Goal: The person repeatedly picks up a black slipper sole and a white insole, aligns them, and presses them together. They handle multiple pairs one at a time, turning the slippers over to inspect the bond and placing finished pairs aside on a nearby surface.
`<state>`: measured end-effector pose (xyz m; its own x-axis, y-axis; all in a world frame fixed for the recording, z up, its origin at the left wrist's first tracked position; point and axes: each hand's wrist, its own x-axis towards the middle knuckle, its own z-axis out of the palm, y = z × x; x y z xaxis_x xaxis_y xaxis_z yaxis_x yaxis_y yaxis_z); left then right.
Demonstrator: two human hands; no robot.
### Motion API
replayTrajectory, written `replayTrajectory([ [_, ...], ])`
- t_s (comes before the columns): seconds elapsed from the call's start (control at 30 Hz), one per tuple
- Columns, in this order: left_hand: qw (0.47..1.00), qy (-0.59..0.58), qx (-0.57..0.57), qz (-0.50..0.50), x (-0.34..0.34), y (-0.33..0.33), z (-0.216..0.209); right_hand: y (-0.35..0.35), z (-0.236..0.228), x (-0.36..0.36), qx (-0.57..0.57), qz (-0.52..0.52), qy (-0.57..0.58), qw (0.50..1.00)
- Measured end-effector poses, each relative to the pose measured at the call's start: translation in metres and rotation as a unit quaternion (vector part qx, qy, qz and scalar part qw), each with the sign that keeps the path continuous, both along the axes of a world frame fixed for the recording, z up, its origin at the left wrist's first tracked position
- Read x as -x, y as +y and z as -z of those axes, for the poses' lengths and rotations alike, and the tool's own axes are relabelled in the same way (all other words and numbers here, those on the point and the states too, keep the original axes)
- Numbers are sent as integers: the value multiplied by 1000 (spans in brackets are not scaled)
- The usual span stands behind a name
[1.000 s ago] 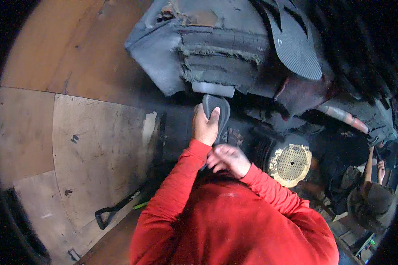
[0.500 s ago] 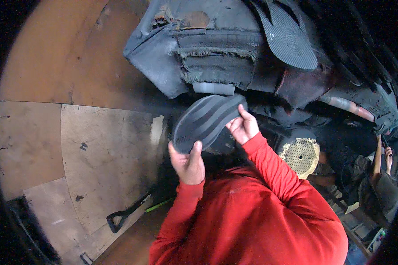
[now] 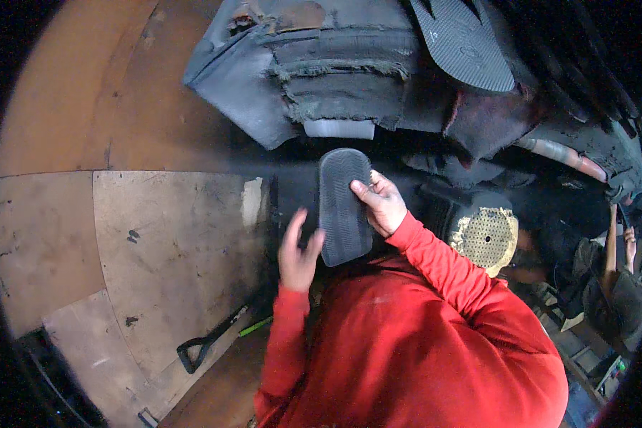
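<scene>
A dark grey shoe sole [image 3: 344, 203] with a fine tread pattern hangs lengthwise in front of my red shirt. My right hand [image 3: 383, 205] grips its right edge, thumb on the upper face and fingers behind it. By the sole's lower left edge, my left hand [image 3: 297, 257] is open with fingers apart; whether its thumb tip touches the sole I cannot tell. Beyond the sole, a grey sandal sole with straps [image 3: 466, 50] rests on the dusty, cloth-covered bench [image 3: 349, 50].
Tan wooden boards [image 3: 185, 235] cover the left side, with a black D-shaped handle [image 3: 190, 357] low there. A round perforated yellowish seat [image 3: 486, 239] stands to the right. A pale roller [image 3: 339, 129] juts from under the bench cloth. Another person's arms [image 3: 612, 239] show far right.
The sole has turned from a tilted pose showing wavy grooves to an upright one showing fine tread. My left hand has let go of it; my right hand keeps its grip.
</scene>
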<state>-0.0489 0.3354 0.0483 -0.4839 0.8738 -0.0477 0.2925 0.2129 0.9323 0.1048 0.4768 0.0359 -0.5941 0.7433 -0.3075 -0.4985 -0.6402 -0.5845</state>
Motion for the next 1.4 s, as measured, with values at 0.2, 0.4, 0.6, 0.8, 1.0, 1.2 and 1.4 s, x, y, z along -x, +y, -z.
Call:
replayTrajectory([
  [0.2, 987, -115, 47, 107, -17, 142, -20, 12, 15, -5, 45, 51, 47, 997],
  [0.4, 926, -364, -81, -54, -46, 107, -34, 64, -1, -24, -178, -159, -140, 961],
  [0.6, 913, -407, -16, -5, -41, 126, -27, 21, -19, -45, -597, 154, -482, 622],
  [0.8, 900, -429, -52, -56, -59, 123, -23, 12, -18, -61, -582, -80, -587, 558],
  [1.0, 838, -517, -166, -54, -56, 108, -25, 43, -46, -60, -664, -128, -536, 506],
  [1.2, 900, -392, -150, -116, -8, 72, -85, 17, -82, -20, -757, -48, -445, 477],
  [1.4, 944, 304, -32, -124, 53, 1, -212, 18, -130, -60, -335, 84, -231, 910],
])
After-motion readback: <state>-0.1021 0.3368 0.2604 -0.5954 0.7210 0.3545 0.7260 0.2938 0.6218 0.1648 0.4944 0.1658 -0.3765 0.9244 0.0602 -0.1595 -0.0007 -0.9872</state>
